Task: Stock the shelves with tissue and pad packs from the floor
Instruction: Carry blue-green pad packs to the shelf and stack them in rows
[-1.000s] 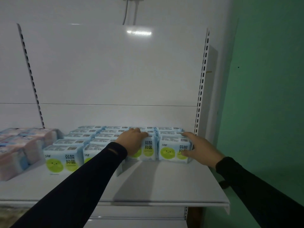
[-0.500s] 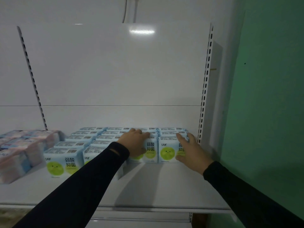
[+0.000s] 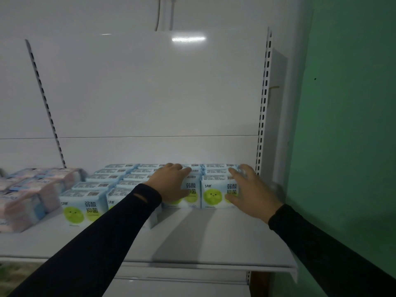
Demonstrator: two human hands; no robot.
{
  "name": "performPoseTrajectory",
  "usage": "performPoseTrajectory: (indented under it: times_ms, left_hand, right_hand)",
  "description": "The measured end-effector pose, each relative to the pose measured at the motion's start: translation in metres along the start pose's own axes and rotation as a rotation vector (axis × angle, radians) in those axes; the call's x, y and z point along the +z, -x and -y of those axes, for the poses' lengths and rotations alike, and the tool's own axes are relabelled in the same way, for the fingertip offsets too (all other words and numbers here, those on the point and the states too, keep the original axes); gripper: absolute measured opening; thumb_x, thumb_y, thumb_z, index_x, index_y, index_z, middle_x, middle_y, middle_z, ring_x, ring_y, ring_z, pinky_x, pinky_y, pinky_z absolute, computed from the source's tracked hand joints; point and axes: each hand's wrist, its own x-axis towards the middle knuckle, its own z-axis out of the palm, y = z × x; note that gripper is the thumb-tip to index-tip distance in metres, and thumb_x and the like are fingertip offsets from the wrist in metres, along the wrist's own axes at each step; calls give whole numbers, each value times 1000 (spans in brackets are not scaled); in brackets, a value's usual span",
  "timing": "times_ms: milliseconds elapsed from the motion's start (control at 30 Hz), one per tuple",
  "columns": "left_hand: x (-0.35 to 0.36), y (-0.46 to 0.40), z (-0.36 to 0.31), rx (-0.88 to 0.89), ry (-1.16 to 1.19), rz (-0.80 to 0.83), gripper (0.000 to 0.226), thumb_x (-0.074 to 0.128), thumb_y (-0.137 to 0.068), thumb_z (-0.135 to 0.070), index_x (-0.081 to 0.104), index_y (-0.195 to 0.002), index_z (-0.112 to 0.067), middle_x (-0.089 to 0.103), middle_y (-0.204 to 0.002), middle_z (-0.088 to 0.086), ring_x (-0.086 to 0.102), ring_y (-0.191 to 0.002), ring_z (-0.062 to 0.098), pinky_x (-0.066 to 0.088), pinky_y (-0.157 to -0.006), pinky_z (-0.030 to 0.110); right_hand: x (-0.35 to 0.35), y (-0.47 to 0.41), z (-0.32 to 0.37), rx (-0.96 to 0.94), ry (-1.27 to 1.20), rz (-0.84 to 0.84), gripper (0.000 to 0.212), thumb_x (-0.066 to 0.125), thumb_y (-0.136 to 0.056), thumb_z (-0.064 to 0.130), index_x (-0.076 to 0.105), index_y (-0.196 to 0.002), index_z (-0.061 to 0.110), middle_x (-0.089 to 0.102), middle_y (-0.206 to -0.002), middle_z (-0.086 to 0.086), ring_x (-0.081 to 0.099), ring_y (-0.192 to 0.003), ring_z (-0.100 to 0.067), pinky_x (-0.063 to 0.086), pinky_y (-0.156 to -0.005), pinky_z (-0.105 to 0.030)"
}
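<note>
Several light-blue pad packs with a green smiley face stand in rows on the white shelf (image 3: pixel 214 243). My left hand (image 3: pixel 171 184) lies flat against the front of one pack (image 3: pixel 194 189), its fingers reaching over the pack's top edge. My right hand (image 3: pixel 249 189), fingers spread and slightly blurred, presses on the front right part of the rightmost front pack (image 3: pixel 214 195). Further left, another front pack (image 3: pixel 83 207) stands closer to the shelf edge. Neither hand holds a pack.
Pink-and-blue wrapped packs (image 3: pixel 27 194) are stacked at the shelf's left end. A slotted metal upright (image 3: pixel 264 103) bounds the shelf on the right, with a green wall (image 3: pixel 347 125) beyond it. Bare shelf surface lies in front of the packs.
My right hand has slid from the right side of the rightmost pack round onto its front face. My left hand has stayed on its pack. The camera has shifted slightly.
</note>
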Motion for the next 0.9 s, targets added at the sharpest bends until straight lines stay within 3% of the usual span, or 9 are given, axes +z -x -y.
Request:
performPoseTrajectory:
  times_ms: [133,300,400,500,700,900]
  left_hand:
    - [-10,13,-13,123,-7,-153,60,55,-87,-49,45,-137,-18,54,-127,7,48,-116,28,41,-97,39]
    - [-20,36,-48,371,122,-298,63,47,-83,-52,55,-129,-9,62,-120,15,56,-110,35,44,-93,42]
    - [-14,56,-79,520,239,-344,60,50,-85,-50,57,-128,-10,62,-121,13,55,-112,33,43,-96,40]
    - [7,86,-112,674,409,-343,59,46,-86,-51,58,-126,-9,62,-120,12,55,-111,31,42,-97,37]
    - [79,178,-207,941,651,-64,63,43,-86,-53,61,-123,-6,63,-119,15,57,-111,31,38,-99,30]
    - [120,300,-318,1164,699,243,64,42,-85,-58,54,-132,-15,57,-129,9,50,-121,25,39,-102,35]
  right_hand:
    - [-25,25,1,-31,87,-93,73,55,-90,49,24,-150,23,16,-155,-9,30,-137,-28,34,-106,-36]
    - [-45,99,1,83,185,-276,61,57,-90,43,41,-141,13,36,-145,-21,40,-130,-36,39,-106,-45]
    - [-49,165,7,238,222,-354,58,53,-87,43,51,-132,7,46,-135,-25,46,-123,-40,43,-102,-48]
    - [-48,251,20,432,282,-344,59,48,-89,46,49,-134,8,44,-137,-24,45,-125,-38,41,-104,-45]
    - [-42,455,84,856,357,-296,57,49,-95,46,39,-142,16,35,-146,-16,33,-134,-29,28,-110,-37]
    - [-27,642,158,1233,418,-292,56,47,-94,47,44,-137,11,44,-135,-21,44,-125,-36,42,-103,-44]
